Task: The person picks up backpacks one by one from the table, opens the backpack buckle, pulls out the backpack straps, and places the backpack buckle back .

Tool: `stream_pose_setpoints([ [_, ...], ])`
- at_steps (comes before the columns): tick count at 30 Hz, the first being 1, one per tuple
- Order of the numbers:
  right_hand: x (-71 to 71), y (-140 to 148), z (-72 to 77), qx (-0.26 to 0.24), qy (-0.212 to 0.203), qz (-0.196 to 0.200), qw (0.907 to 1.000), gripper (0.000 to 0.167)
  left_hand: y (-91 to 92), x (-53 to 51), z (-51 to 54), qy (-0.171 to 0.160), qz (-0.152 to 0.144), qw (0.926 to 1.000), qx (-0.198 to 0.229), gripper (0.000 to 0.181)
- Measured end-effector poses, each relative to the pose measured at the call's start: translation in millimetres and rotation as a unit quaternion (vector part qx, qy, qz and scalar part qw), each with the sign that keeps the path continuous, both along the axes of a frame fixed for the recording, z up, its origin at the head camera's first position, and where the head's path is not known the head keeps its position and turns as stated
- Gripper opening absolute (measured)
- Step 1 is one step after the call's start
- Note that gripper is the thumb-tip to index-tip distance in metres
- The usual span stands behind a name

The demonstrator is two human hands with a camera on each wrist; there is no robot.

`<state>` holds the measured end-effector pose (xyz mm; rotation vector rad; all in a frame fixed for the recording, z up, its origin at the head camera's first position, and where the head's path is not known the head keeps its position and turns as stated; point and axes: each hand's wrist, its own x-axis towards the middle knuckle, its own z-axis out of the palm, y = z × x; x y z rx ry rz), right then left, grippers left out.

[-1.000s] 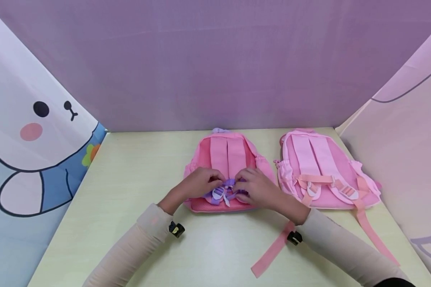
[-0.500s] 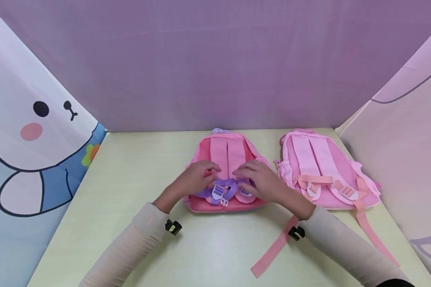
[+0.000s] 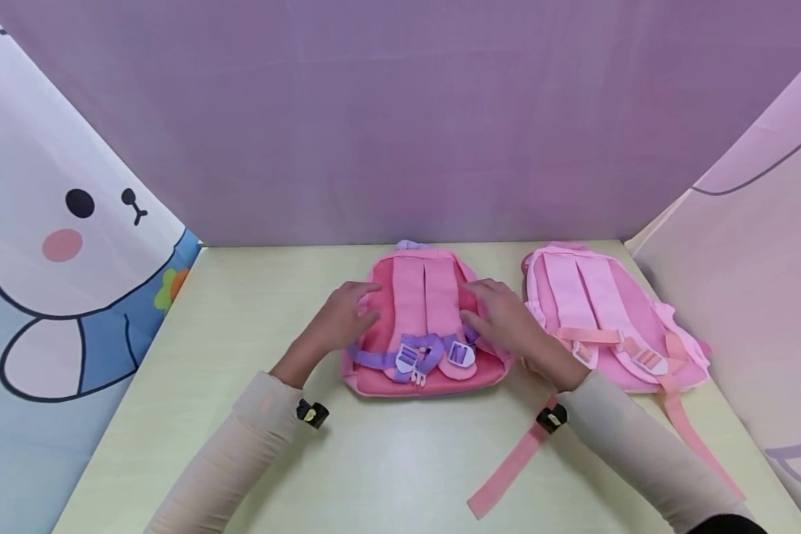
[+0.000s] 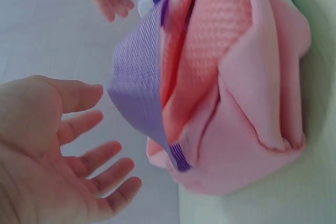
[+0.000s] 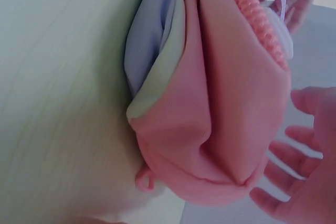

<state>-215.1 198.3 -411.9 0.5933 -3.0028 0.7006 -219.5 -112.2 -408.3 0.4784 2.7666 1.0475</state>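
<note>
A pink backpack (image 3: 409,297) lies with its shoulder straps up. Across its lower part run purple webbing straps (image 3: 374,360) with white buckles (image 3: 406,359). My left hand (image 3: 343,317) is over its left edge, fingers spread; in the left wrist view the hand (image 4: 68,150) is apart from the purple strap (image 4: 137,72), holding nothing. My right hand (image 3: 507,319) is over the bag's right edge, fingers apart; in the right wrist view that hand (image 5: 304,166) is beside the pink side (image 5: 236,103) and grips nothing. Whether its fingertips touch the fabric I cannot tell.
A second pink backpack (image 3: 597,297) lies on the table (image 3: 240,297) to the right, close to my right forearm. One of its peach straps (image 3: 507,475) reaches toward the front under that arm; another (image 3: 697,437) trails down the right. A purple backdrop (image 3: 400,126) stands behind.
Both hands have let go of the purple straps and buckle at the middle and moved up and apart to the bag's two sides. The straps and buckles now lie uncovered on the bag.
</note>
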Motion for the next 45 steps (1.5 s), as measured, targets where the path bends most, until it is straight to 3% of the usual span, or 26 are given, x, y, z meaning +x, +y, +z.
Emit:
stream_pose_setpoints([
  [7,-5.6,9,-6.8,0.001,-0.017,-0.041,0.999,0.065,-8.8,-3.9,-10.5,-0.044,0.032,0.9983,-0.018,0.06],
  [17,-9.4,14,-16.6,0.026,-0.05,-0.073,0.9957,0.066,-12.1,-8.7,-24.8,-0.069,0.042,0.9965,-0.023,0.065],
  [25,-9.3,15,-18.9,0.037,-0.061,-0.082,0.9941,0.065,-10.3,-9.7,-31.2,-0.043,0.033,0.9976,-0.044,0.065],
  [37,-11.6,12,-27.2,0.023,-0.063,-0.084,0.9942,0.062,-10.3,-9.1,-32.4,-0.056,0.042,0.9964,-0.047,0.062],
  [45,-11.6,5,-29.1,0.025,-0.048,-0.07,0.9961,0.06,-15.5,-10.3,-31.5,-0.047,0.036,0.9966,-0.057,0.061],
])
